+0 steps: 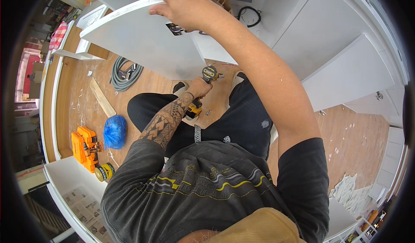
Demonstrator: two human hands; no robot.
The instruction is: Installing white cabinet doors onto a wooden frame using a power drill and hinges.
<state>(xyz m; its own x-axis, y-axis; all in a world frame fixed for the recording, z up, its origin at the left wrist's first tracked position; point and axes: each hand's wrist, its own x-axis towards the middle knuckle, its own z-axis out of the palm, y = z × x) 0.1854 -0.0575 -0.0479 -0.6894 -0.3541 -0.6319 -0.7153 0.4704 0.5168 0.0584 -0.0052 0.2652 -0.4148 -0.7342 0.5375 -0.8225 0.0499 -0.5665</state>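
Note:
A yellow and black cordless drill (210, 73) is in my left hand (199, 88), fingers wrapped round its grip, between my bent legs. Its front end points away from me, beside the lower edge of a white cabinet door (142, 44). My right arm reaches across to the far left, where my right hand (179, 5) grips the door's top edge, thumb on one side and fingers over the other. Just under that hand, a metal hinge (174, 28) shows on the door. The door stands swung out from a white cabinet (276, 22).
A coiled grey hose (125, 73), a wood strip (102, 97) and a blue plastic bag (114, 132) lie on the floor at left. Nearby are an open orange case (84, 148) and a yellow tin (104, 172). Another white door (359, 72) stands open at right.

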